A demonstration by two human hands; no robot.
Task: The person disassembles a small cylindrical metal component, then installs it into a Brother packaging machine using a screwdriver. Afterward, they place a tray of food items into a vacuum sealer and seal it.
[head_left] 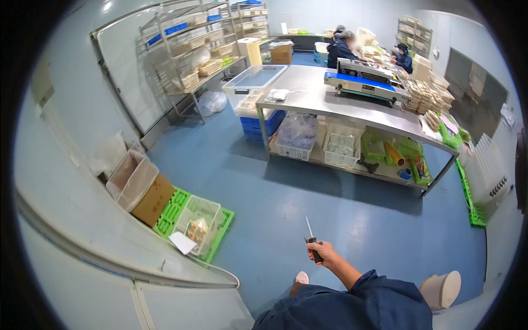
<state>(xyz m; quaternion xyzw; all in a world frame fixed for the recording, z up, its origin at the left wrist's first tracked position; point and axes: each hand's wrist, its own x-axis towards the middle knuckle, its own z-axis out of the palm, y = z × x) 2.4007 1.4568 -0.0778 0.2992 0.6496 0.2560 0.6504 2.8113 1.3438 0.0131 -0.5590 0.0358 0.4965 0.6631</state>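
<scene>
My right hand [323,252] is closed around the black and orange handle of a screwdriver [309,226], out in front of my dark blue sleeve [368,279]. The metal shaft points up and slightly left, away from my body, over the blue floor [264,220]. Nothing touches the tip. My left hand is out of the picture. Below the hand, a light-coloured shoe [301,277] shows on the floor.
Ahead stands a steel table [308,82] with a blue and white sealing machine [363,82] and crates on its lower shelf. A green pallet [223,234] with a clear bin [197,220] lies left. A pale bucket [440,290] stands near right. Two people [342,47] work at the back.
</scene>
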